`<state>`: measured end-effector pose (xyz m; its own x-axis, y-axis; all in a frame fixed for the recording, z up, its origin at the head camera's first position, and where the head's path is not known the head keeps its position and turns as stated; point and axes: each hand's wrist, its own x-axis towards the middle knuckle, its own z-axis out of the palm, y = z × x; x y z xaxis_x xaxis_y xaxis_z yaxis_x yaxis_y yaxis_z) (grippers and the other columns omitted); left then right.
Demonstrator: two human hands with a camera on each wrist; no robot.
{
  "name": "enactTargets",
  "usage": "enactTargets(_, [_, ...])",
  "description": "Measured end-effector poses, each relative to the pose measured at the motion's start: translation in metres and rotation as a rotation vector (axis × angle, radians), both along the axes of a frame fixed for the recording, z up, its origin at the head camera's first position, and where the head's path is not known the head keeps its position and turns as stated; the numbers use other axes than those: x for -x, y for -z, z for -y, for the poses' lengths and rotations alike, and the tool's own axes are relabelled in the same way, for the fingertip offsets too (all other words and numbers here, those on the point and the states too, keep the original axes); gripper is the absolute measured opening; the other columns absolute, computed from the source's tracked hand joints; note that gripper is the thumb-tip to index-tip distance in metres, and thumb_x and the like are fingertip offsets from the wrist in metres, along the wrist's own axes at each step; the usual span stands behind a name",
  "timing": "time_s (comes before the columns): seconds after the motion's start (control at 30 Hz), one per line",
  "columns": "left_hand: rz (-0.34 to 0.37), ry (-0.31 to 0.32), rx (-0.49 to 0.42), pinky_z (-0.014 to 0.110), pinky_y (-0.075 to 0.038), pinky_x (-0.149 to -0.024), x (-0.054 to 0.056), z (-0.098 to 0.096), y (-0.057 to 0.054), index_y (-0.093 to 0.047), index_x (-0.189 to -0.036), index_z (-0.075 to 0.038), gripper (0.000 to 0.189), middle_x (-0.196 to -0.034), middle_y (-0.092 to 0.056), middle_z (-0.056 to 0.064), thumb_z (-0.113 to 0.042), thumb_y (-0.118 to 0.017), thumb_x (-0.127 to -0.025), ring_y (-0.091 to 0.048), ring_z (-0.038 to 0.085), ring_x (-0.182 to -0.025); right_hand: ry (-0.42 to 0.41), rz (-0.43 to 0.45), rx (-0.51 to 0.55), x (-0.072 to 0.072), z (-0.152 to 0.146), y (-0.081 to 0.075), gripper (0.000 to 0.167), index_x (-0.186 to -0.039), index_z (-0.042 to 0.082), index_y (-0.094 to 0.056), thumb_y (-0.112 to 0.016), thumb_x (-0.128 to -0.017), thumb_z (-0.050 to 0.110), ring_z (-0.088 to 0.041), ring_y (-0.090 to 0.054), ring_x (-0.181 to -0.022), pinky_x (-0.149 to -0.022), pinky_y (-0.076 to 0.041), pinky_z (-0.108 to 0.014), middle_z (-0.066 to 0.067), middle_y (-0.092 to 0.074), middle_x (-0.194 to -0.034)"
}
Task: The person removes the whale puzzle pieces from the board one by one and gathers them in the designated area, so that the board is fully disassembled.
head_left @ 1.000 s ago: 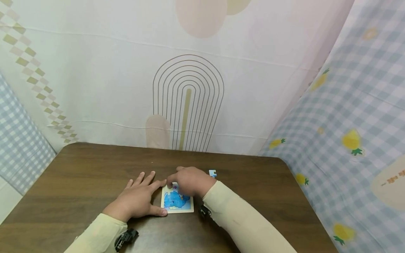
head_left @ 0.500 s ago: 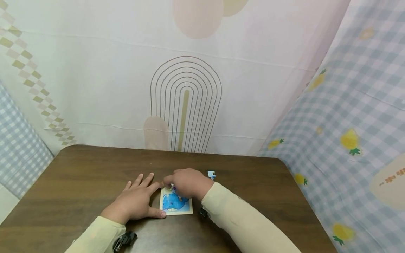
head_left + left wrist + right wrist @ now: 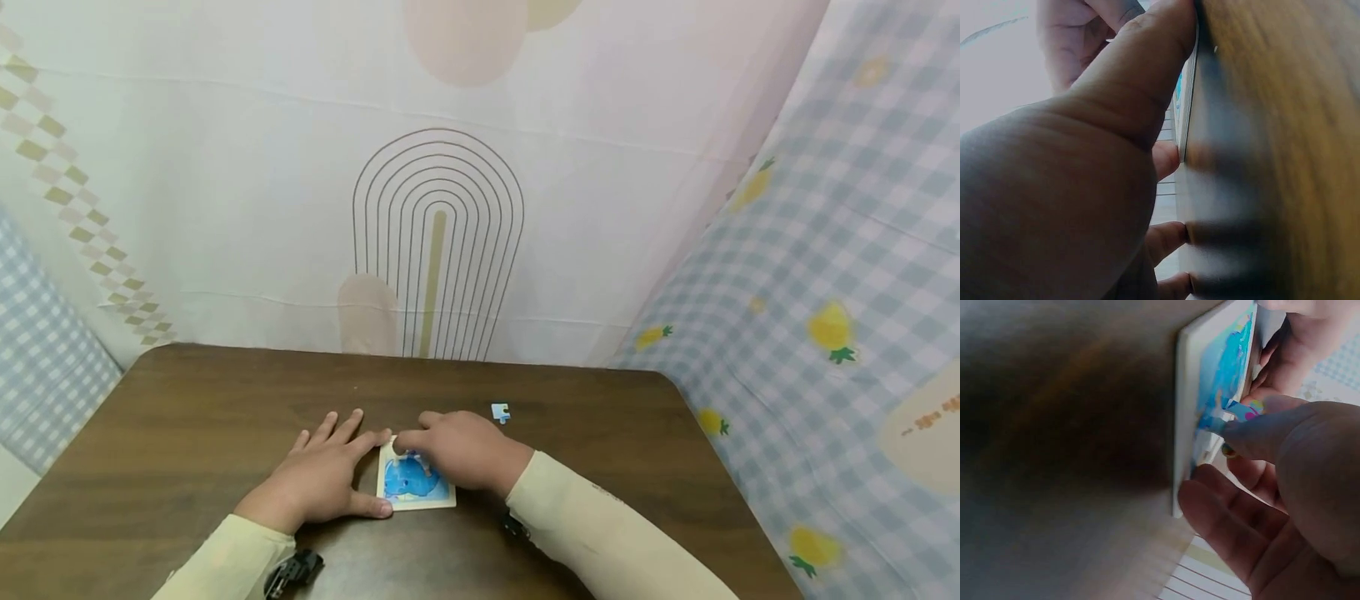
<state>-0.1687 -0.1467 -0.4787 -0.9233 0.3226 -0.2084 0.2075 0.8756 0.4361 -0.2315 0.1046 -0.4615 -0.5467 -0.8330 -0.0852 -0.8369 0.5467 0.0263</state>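
A small square jigsaw board (image 3: pixel 423 505) with a pale frame and a blue animal picture lies on the brown table. My left hand (image 3: pixel 311 483) rests flat at its left side with fingers spread; the thumb touches the near left corner and the index finger the far left one. Over the board's upper right part is my right hand (image 3: pixel 468 450). In the right wrist view its thumb and a finger pinch a puzzle piece (image 3: pixel 1246 411) with blue, pink and yellow on it, tilted over the board. In the head view that piece is mostly hidden.
Beyond the right hand a loose light-blue puzzle piece (image 3: pixel 500 412) lies on the table (image 3: pixel 600 467). A white patterned cloth (image 3: pixel 262 208) hangs behind the table's far edge, and a checked cloth (image 3: pixel 750 333) hangs along the right side.
My right hand has shifted slightly right and toward me, uncovering more of the loose piece. The left hand stays spread against the board. The head view has shifted a little.
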Motion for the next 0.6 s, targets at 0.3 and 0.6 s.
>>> enactTargets(0.3, [0.007,0.0,-0.012,0.09,-0.017,-0.126,0.0,0.0,-0.002,-0.05,-0.171,-0.033,0.111,-0.186,-0.024,0.025,-0.084,-0.085,-0.078,-0.014,0.064,-0.169,0.03,0.062,0.16,0.001,-0.014,0.003,0.039,-0.141,0.038,-0.073,-0.062,-0.114,0.011,-0.003,-0.055,-0.075,-0.067,-0.052,-0.016,0.007,-0.068,-0.11])
enactTargets(0.6, [-0.005,-0.003,0.0,0.09,-0.019,-0.125,0.0,0.001,0.0,-0.05,-0.171,-0.033,0.113,-0.185,-0.026,0.025,-0.085,-0.085,-0.077,-0.016,0.064,-0.169,0.079,0.328,0.386,0.008,-0.037,0.001,0.04,-0.142,0.033,-0.078,-0.062,-0.115,0.009,-0.001,-0.06,-0.097,-0.083,-0.056,-0.018,0.009,-0.072,-0.119])
